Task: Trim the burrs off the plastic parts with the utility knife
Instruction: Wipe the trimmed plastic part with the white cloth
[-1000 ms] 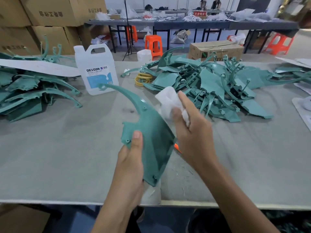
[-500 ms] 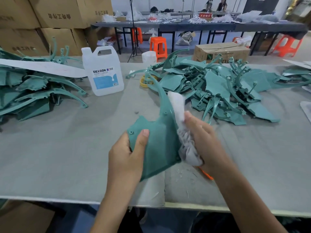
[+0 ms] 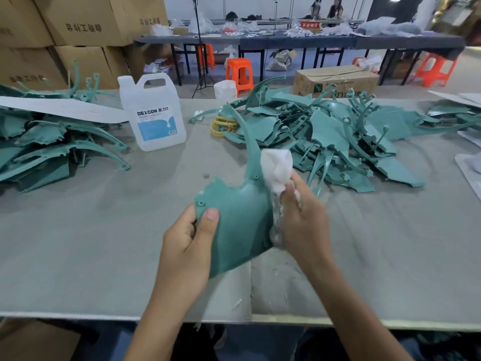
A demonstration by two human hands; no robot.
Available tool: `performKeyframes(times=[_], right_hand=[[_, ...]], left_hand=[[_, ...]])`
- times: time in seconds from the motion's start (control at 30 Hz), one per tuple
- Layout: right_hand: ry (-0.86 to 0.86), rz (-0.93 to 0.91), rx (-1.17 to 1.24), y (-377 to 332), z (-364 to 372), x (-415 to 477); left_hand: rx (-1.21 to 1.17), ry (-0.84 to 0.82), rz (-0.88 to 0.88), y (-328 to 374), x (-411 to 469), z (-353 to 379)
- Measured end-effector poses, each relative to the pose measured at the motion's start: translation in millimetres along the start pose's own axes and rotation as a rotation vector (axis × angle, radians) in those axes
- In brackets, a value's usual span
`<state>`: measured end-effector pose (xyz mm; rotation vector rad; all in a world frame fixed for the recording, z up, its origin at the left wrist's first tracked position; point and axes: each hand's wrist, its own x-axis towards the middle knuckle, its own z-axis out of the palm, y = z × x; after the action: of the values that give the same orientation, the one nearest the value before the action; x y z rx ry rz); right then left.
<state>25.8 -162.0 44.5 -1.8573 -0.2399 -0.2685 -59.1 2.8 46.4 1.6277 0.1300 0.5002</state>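
Note:
My left hand (image 3: 186, 243) grips a teal plastic part (image 3: 239, 217) by its lower left edge, thumb on its face, and holds it above the table with its long curved horn pointing up and away. My right hand (image 3: 303, 220) holds a white cloth (image 3: 277, 166) bunched against the part's right edge. No utility knife shows in this view.
A large heap of teal parts (image 3: 333, 136) lies at the back right, another stack (image 3: 46, 147) at the left under a white strip. A white DEXCON jug (image 3: 153, 113) stands behind the part, beside yellow rings (image 3: 223, 125). The grey table (image 3: 78, 243) has its front edge near me.
My left hand turned the part so its horn swung from the left to upright. My right hand slid the cloth along the part's right edge; an orange object under my right hand is now hidden.

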Motion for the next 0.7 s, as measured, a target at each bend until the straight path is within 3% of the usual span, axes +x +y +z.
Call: performKeyframes(times=[0.1, 0.2, 0.27, 0.37, 0.43, 0.57, 0.7], right_hand=[[-0.300, 0.243, 0.552, -8.6, -12.3, -2.0], [-0.471, 0.273, 0.749, -19.7, -13.2, -16.2], [-0.438, 0.147, 0.613, -23.6, 0.3, -26.5], [-0.299, -0.199, 0.122, -21.6, 23.8, -44.8], [-0.261, -0.383, -0.020, -15.1, 31.5, -51.5], [-0.325, -0.495, 0.059, -10.1, 39.4, -64.3], [-0.267, -0.447, 0.044, -18.1, 48.0, -55.9]], left_hand=[[0.000, 0.116, -0.064, -3.7, 6.4, -1.9], [0.187, 0.213, -0.046, -7.5, 13.2, 11.6], [-0.007, 0.124, -0.145, -5.9, 9.6, 27.2], [-0.750, 0.052, -0.483, 2.0, -1.0, 37.0], [-1.089, 0.043, -0.564, 3.7, -5.7, 29.3], [-1.298, 0.053, -0.567, 0.0, -12.0, 21.7], [-1.142, 0.041, -0.471, 4.7, -15.8, 25.8]])
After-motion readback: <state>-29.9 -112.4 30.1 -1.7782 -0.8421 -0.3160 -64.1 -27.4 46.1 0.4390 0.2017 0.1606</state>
